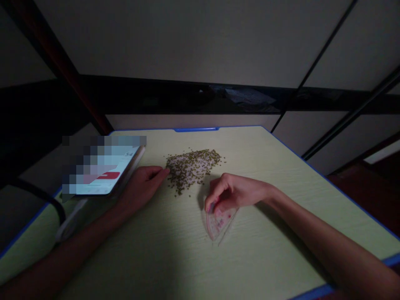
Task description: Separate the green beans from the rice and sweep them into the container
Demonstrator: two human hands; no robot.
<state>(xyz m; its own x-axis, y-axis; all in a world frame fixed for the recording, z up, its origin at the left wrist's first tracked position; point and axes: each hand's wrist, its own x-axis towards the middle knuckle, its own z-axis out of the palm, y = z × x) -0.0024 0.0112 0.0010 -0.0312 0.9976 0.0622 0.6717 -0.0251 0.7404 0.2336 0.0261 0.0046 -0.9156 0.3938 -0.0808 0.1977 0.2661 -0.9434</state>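
A loose pile of green, bean-like grains mixed with white ones (192, 166) lies on the table. At its left edge is my left hand (142, 183), fingers curled and thumb tip touching the outermost grains; anything between the fingertips is hidden. Just below the pile's right side, my right hand (226, 195) is bent down with its fingers closed on a small clear plastic bag (218, 225) with reddish print. The bag's lower corner points toward me, and a few grains seem to lie in it. Its upper part is covered by my hand.
The pale table (175, 258) has a blue rim and a blue handle (196, 129) at its far edge. On the left, a tablet or phone with a lit screen (109, 177) leans beside my left wrist, a pale cable or strap (70, 221) near it. Cabinet panels (193, 41) stand behind.
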